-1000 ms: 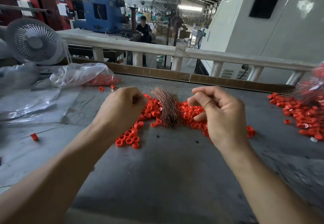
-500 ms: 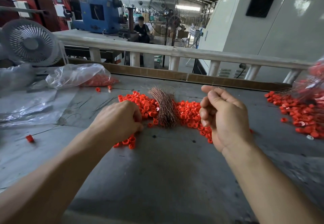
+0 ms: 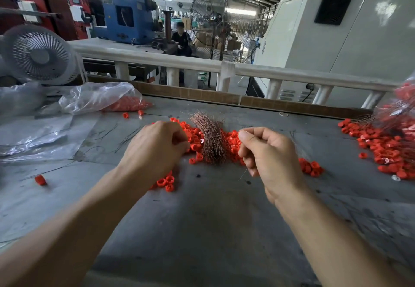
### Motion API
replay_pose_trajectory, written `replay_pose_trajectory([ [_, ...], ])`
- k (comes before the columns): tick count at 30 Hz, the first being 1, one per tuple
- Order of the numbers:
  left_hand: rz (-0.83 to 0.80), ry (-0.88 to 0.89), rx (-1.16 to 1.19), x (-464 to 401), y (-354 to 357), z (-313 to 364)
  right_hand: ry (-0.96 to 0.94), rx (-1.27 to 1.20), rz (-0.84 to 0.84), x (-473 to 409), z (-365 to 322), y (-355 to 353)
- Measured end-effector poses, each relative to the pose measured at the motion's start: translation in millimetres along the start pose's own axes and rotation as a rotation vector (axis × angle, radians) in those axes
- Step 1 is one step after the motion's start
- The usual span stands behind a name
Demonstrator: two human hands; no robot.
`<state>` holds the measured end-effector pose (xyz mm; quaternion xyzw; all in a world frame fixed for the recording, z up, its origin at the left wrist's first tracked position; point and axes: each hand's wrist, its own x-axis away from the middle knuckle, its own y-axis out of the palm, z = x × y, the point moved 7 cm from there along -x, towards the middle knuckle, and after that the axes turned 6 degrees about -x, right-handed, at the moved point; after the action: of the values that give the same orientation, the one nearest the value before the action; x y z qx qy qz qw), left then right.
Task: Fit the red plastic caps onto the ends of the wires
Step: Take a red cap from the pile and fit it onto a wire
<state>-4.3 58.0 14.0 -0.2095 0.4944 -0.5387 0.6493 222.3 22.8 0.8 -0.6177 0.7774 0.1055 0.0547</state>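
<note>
The grey table [image 3: 202, 230] carries a heap of red caps [image 3: 233, 143] mid-table with the copper wire bundle [image 3: 212, 140] lying across it. Left hand [image 3: 155, 149] curls over the caps, its grip hidden; right hand [image 3: 269, 154] pinches a thin wire [image 3: 243, 174]

i see a loose pile of red caps [image 3: 233, 139] flat on the table, a copper wire bundle [image 3: 211, 140] lying across its middle, more caps [image 3: 386, 147] heaped far right.
</note>
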Motion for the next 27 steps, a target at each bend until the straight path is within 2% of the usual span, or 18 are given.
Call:
replay_pose_trajectory([
  [2, 0.007, -0.002, 0.225, 0, 0, 6, -0.011, 0.011, 0.006, 1, -2, 0],
  [6, -0.096, -0.046, 0.678, 5, 10, 18, -0.041, 0.019, 0.016, 2, -5, 1],
  [11, -0.239, -0.147, 1.027, 13, 26, 28, -0.066, 0.028, -0.005, 2, -4, 6],
  [17, -0.299, -0.214, 1.247, 16, 31, 35, -0.073, 0.004, -0.047, 3, -3, 14],
  [27, -0.287, -0.139, 1.219, 17, 25, 39, -0.131, -0.008, -0.159, 5, -5, 23],
])
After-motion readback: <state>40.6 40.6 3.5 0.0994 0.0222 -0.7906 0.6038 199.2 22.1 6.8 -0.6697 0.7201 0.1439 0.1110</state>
